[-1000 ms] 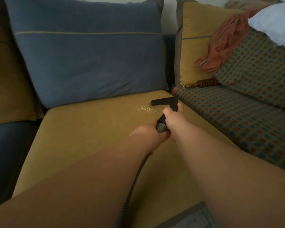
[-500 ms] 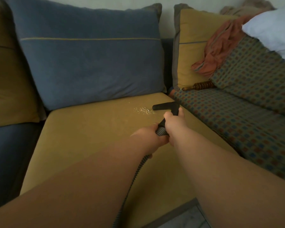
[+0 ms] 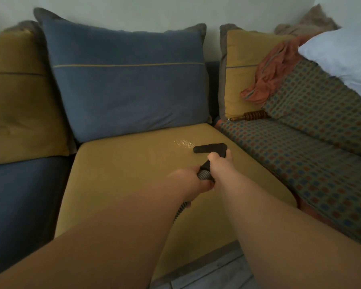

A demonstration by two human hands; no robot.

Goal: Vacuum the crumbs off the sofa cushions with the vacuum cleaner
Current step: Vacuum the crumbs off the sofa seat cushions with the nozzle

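Note:
A small patch of pale crumbs (image 3: 183, 143) lies on the mustard seat cushion (image 3: 121, 176), near its back right corner. The black vacuum nozzle (image 3: 209, 148) rests on the cushion just right of the crumbs, its left tip almost touching them. My right hand (image 3: 221, 166) grips the black tube right behind the nozzle. My left hand (image 3: 193, 181) grips the ribbed grey hose (image 3: 203, 175) just behind it. The hose runs back under my left forearm, mostly hidden.
A large blue back cushion (image 3: 129, 84) stands behind the seat, a mustard one (image 3: 19, 97) to its left. On the right lies a checked blanket (image 3: 311, 155) with an orange cloth (image 3: 273, 74), a white pillow (image 3: 342, 57) and a wooden beaded object (image 3: 250, 115).
The view has pulled back and tilted, so the sofa sits lower in frame. The nozzle has stayed just right of the crumbs, and both hands keep their grip.

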